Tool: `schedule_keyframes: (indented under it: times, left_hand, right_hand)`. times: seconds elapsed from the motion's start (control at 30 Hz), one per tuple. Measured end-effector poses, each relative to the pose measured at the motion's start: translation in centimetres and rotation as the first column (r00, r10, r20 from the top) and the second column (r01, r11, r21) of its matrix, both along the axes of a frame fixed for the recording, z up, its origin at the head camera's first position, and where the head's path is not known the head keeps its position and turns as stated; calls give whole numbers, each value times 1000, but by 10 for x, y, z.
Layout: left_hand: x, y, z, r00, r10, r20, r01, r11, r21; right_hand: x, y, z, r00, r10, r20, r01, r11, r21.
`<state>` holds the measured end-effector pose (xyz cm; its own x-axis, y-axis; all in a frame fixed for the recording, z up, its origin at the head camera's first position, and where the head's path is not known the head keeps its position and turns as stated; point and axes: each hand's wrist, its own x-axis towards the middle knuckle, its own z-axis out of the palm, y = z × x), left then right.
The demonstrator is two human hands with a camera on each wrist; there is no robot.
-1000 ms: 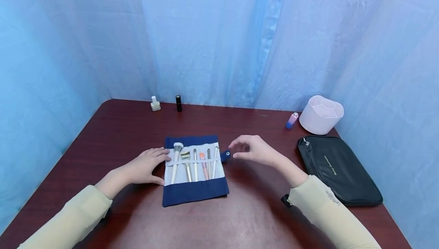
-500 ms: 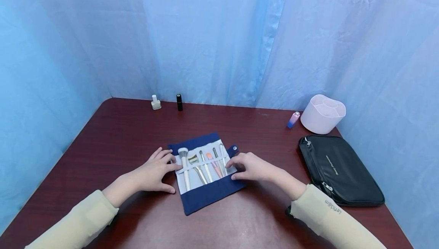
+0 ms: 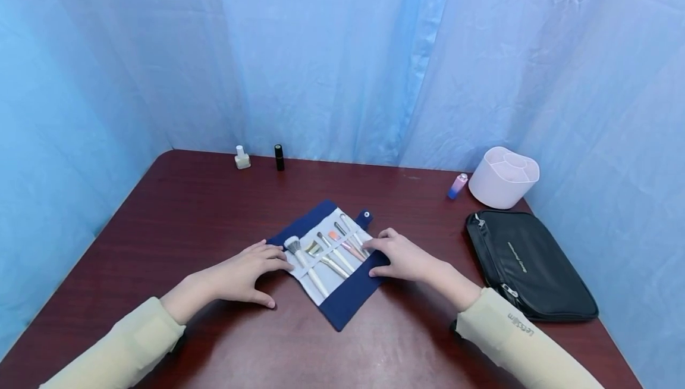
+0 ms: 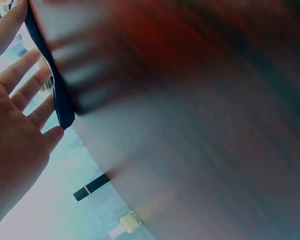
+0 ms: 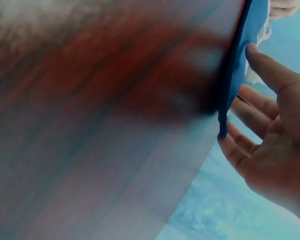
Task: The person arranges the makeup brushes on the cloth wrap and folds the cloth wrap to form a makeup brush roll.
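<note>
A navy fabric brush roll [image 3: 342, 308] lies unrolled on the dark red table [image 3: 203, 210], turned at an angle. Several makeup brushes [image 3: 321, 255] sit in its pale inner panel under an elastic strap. My left hand [image 3: 251, 273] rests flat with straight fingers on the roll's left edge [image 4: 60, 100]. My right hand [image 3: 398, 255] rests with straight fingers on the roll's right edge [image 5: 235, 85], thumb against the cloth. A snap tab [image 3: 366, 215] sticks out at the roll's far corner.
A black zip pouch [image 3: 527, 267] lies at the right. Behind it stand a pink divided organiser cup [image 3: 505, 178] and a small pink-blue bottle [image 3: 457, 187]. A nail polish bottle [image 3: 242, 157] and black lipstick tube [image 3: 279, 157] stand at the far edge. Blue curtain surrounds the table.
Both hands have turned the brush roll counter-clockwise on the table. The right hand came down from above the snap tab onto the roll's right edge.
</note>
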<state>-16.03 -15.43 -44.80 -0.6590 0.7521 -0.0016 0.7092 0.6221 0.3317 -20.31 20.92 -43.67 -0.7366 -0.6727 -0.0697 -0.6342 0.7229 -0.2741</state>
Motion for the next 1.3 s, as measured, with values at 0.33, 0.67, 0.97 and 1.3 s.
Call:
schedule_keyframes:
  times: [0.33,0.67,0.97,1.3]
  left_hand:
    - [1,8,6,997,-58,-43,57,998,-19]
    - [-33,8,29,993,74,-87,-73,997,25]
    - [-74,8,20,993,111,33,-108,991,-84]
    - [-77,4,6,989,108,104,-95,988,-118]
  right_hand:
    - [-7,1,-3,998,-41,45,42,999,-9]
    - [12,-3,6,982,-191,-10,190,981,-39]
    - [36,-16,-1,962,-271,22,270,962,42]
    - [29,-7,-6,984,-177,6,177,984,39]
